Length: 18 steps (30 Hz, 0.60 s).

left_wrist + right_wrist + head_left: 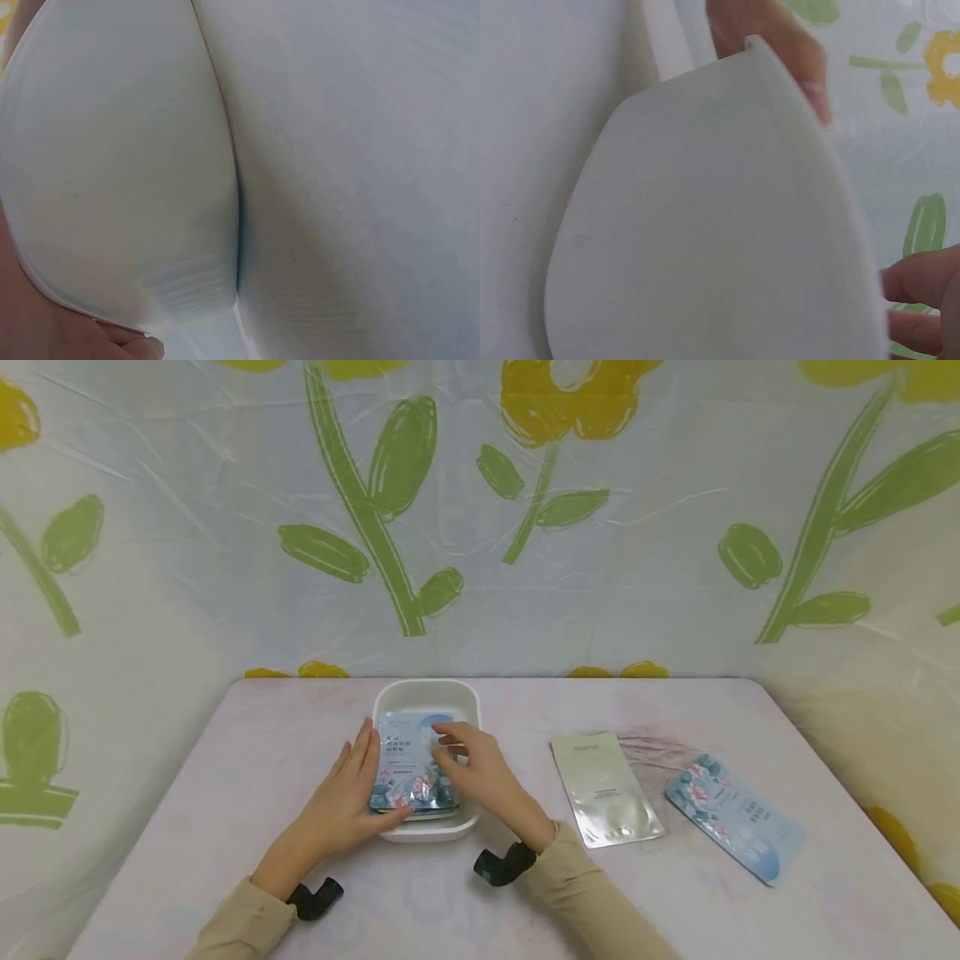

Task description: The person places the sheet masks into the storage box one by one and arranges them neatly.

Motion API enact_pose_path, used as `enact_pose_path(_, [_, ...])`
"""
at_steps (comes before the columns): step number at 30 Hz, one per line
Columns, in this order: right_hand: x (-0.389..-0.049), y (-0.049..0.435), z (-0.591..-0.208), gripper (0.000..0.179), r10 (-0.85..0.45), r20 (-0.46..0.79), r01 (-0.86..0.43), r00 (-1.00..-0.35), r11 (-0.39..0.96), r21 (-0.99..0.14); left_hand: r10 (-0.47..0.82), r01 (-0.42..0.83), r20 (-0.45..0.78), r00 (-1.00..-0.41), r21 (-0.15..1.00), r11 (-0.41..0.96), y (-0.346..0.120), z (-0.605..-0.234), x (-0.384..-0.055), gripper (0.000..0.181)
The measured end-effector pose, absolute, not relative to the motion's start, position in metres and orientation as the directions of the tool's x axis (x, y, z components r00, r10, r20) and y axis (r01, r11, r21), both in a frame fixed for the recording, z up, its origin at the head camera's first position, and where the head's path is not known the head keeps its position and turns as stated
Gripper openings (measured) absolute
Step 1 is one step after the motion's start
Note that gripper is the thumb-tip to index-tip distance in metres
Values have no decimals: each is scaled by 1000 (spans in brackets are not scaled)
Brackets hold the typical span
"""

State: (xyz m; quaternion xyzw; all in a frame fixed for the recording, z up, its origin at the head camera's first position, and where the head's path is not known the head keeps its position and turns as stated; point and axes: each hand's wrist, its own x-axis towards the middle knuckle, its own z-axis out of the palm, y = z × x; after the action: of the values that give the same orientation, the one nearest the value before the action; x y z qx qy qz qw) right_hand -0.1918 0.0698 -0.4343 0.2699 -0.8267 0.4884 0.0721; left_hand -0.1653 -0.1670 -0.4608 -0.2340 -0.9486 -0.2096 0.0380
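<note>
A small stack of flat packets lies in a white tray (431, 835), topped by a light-blue face-mask packet (405, 764) with pink flowers. My left hand (333, 814) lies along the tray's left side, fingers straight, thumb stretched over the stack's near edge. Above the stack's right side is my right hand (480, 768), its fingers loosely bent over the packet and gripping nothing visible. In the right wrist view, the tray wall (705, 210) fills the middle, with the right fingers (922, 281) past its rim. The tray wall (120, 165) also dominates the left wrist view.
To the tray's right, a pale gold packet (606, 789) lies on the table (300, 710). Farther right, another blue floral packet (735, 818) lies at a slant. A flower-printed curtain (622, 568) hangs behind the table's back edge.
</note>
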Motion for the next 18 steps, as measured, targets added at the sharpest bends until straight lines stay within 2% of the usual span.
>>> enact_pose_path(9, [-187, 95, -418, 33, -307, 328, -429, -894, 367, -826, 418, 440, 144, -897, 386, 811, -167, -461, -165, 121])
enact_pose_path(18, [-193, 142, -416, 29, -251, 395, -464, -884, 363, -808, 421, 446, 152, -894, 375, 813, -166, -461, -166, 121])
